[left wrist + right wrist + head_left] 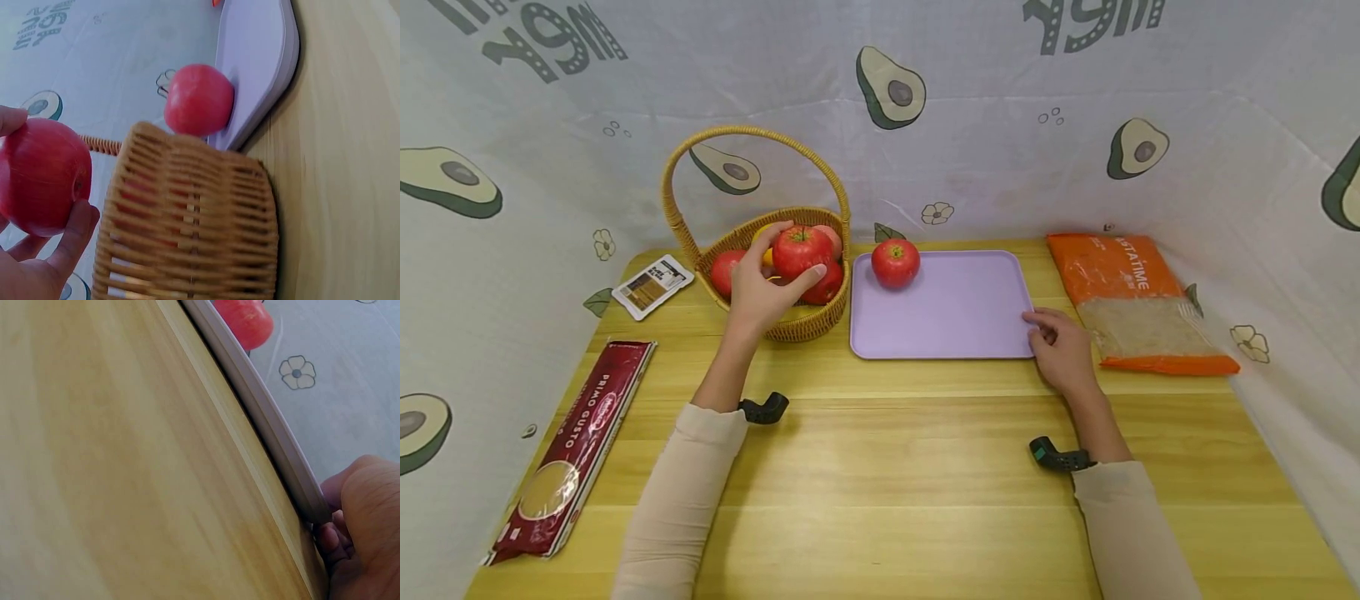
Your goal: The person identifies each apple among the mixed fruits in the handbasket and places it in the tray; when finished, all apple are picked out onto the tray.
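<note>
Thumb and fingers of my left hand (762, 287) grip a red apple (802, 252) over the wicker basket (805, 327). In the left wrist view the held apple (44, 177) shows beside the basket's woven side (194, 219). More red apples and some yellow fruit lie in the basket, partly hidden by the hand. Another red apple (896, 264) sits at the back left of the lilac tray (955, 312). My right hand (1063, 350) pinches the tray's right edge near the front corner; in the right wrist view its thumb and fingers meet at the rim (317, 509).
A tall arched handle (752, 131) rises from the basket. To its left lie a small white packet (653, 286) and a long dark red pasta packet (576, 450). An orange bag (1138, 304) lies right of the tray. A patterned sheet hangs behind the wooden table (910, 483).
</note>
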### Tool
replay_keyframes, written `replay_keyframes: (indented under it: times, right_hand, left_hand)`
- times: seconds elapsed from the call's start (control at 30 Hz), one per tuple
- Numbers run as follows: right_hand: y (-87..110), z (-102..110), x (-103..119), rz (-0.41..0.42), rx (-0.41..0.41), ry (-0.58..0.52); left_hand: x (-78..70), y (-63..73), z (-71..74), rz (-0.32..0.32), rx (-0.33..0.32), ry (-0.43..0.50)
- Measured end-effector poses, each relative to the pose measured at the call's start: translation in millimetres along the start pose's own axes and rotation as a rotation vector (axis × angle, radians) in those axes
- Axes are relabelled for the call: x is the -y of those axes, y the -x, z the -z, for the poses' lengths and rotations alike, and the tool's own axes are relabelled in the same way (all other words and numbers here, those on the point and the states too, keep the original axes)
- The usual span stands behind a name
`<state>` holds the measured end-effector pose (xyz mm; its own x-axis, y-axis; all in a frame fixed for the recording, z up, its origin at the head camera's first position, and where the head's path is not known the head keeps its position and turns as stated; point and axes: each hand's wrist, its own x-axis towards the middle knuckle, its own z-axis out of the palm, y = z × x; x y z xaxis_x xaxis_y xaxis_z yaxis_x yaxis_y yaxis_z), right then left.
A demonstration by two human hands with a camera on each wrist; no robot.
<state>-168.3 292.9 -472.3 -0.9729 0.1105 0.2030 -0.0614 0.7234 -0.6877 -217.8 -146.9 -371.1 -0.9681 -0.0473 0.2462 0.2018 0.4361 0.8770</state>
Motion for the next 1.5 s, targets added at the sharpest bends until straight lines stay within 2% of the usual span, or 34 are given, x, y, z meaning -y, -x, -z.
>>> replay_keyframes:
  times: [0.23,0.4,0.5,0.63,0.83,1.0,1.27,1.5]
  right_hand:
    - [-0.1,-2.1,-1.1,0.007,-0.009,-0.005]
    - [-0.2,-1.7,-0.8,0.001,-0.006,-0.006]
    - [0.1,-0.9,-0.1,-0.004,-0.005,-0.003]
    - [0.7,-0.3,0.7,-0.005,-0.005,-0.002]
    - [0.2,-0.9,0.1,0.003,-0.006,-0.005]
    - [-2.1,-0.4,-1.4,0.005,-0.005,0.002]
    - [-2.2,-0.3,-0.4,-0.010,0.007,-0.009]
    - [-2.7,-1.8,-2.9,-0.018,0.013,-0.013]
  left_hand:
    - [-12.3,7.1,-18.2,-0.010,0.089,0.122]
    - [-18.3,6.8,-37.0,-0.074,0.161,0.177]
    - [-24.0,6.3,-50.4,-0.084,0.205,0.174]
    - [-31.4,4.7,-71.0,-0.062,0.235,0.165]
    - [-36.9,0.0,-103.9,-0.040,0.259,0.179]
    - [-39.5,-3.1,-130.6,-0.014,0.283,0.135]
    - [-38.4,-7.5,-169.1,0.018,0.359,0.070]
    - [-30.8,-18.6,-197.8,0.058,0.348,0.042]
